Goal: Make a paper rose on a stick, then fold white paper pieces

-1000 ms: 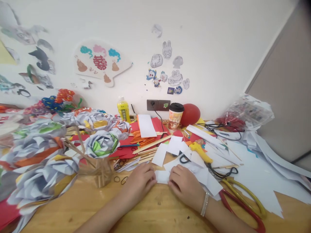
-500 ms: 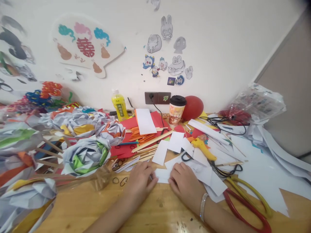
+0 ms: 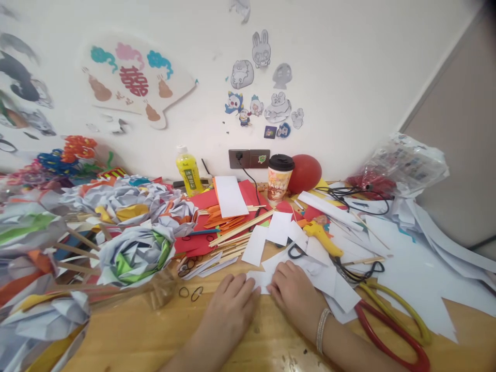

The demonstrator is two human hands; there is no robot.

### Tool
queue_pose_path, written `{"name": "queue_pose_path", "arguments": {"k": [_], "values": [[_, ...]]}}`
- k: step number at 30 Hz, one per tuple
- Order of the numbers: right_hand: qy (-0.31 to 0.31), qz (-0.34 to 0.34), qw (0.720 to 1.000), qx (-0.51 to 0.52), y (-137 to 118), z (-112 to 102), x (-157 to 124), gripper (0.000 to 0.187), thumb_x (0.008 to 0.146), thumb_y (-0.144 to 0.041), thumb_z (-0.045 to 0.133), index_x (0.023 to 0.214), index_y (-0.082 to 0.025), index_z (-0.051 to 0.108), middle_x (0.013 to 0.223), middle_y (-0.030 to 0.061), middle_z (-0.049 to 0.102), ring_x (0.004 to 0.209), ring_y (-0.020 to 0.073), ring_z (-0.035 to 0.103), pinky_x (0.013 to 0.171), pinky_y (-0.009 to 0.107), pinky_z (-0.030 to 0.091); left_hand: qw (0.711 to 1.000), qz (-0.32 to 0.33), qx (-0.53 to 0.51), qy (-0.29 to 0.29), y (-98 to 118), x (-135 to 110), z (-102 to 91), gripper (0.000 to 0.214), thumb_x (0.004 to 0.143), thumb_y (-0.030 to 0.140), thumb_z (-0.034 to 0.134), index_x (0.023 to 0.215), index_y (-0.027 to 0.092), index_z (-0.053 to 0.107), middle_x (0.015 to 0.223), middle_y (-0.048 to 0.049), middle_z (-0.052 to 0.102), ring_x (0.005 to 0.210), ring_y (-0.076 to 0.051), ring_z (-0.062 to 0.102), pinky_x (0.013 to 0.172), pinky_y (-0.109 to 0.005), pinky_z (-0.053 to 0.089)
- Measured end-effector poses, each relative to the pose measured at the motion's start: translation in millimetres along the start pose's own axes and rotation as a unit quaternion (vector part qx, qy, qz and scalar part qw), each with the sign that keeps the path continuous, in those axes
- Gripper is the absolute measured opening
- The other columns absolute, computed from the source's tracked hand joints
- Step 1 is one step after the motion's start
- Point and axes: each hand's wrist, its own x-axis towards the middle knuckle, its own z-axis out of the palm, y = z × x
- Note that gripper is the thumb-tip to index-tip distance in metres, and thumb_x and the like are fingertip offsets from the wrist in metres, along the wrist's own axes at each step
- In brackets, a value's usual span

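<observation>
Both of my hands rest on a small white paper piece [image 3: 260,279] lying on the wooden table [image 3: 127,336]. My left hand [image 3: 232,307] lies flat, its fingers stretched onto the paper's left edge. My right hand [image 3: 294,294], with a silver bracelet at the wrist, presses its bent fingers onto the paper's right side. More white paper pieces [image 3: 329,281] lie just beyond and to the right of my right hand.
Paper flowers [image 3: 134,253] on sticks crowd the left. Rubber bands [image 3: 191,293], wooden sticks [image 3: 240,227], a yellow glue gun [image 3: 323,238], large red-and-yellow scissors [image 3: 391,323], a cup [image 3: 279,178], a yellow bottle [image 3: 186,170], a red balloon [image 3: 307,173] and paper sheets [image 3: 418,268] fill the table.
The view shifted left and slightly lower. My left hand slid a little towards me and flattened onto the paper; my right hand stayed on it.
</observation>
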Motion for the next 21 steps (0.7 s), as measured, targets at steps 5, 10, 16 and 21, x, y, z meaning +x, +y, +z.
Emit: {"name": "queue_pose_path", "arguments": {"k": [5,10,16,21], "values": [[-0.001,-0.017,0.999,-0.031,0.4,1.2,1.2,0.013,0.081,-0.014,0.059,0.068,-0.015,0.058,0.074,0.0039,0.057,0.072,0.0198,0.049,0.063,0.032,0.033,0.999,-0.008,-0.016,-0.035,0.5,1.6,-3.0,0.026,0.092,0.011,0.033,0.093,0.015,0.059,0.077,-0.0041,0.058,0.072,-0.018,0.051,0.065,-0.032,0.044],[0.003,-0.002,1.000,-0.025,1.0,2.7,1.1,0.015,0.080,-0.016,0.060,0.066,-0.017,0.055,0.072,0.0027,0.056,0.070,0.0189,0.048,0.062,0.031,0.032,0.998,-0.004,0.021,-0.051,3.0,3.7,-4.2,0.027,0.090,0.009,0.034,0.091,0.014,0.060,0.072,-0.0042,0.058,0.066,-0.019,0.051,0.060,-0.032,0.044],[-0.014,0.050,0.997,0.054,5.2,-3.4,-0.7,0.011,0.077,-0.019,0.063,0.072,-0.018,0.054,0.077,0.0005,0.056,0.073,0.0174,0.048,0.066,0.030,0.032,0.995,-0.044,0.061,-0.064,0.8,-2.3,-8.0,0.022,0.087,0.010,0.043,0.093,0.017,0.063,0.088,-0.0081,0.062,0.082,-0.024,0.055,0.066,-0.036,0.046],[-0.044,0.054,0.990,0.119,12.9,-9.2,-1.6,0.009,0.075,-0.015,0.063,0.076,-0.019,0.054,0.081,-0.0005,0.057,0.081,0.0171,0.050,0.072,0.029,0.034,0.993,-0.074,0.051,-0.077,-3.0,-10.1,-9.8,0.024,0.085,0.009,0.046,0.094,0.019,0.065,0.095,-0.0093,0.062,0.090,-0.026,0.054,0.067,-0.038,0.047]]}}
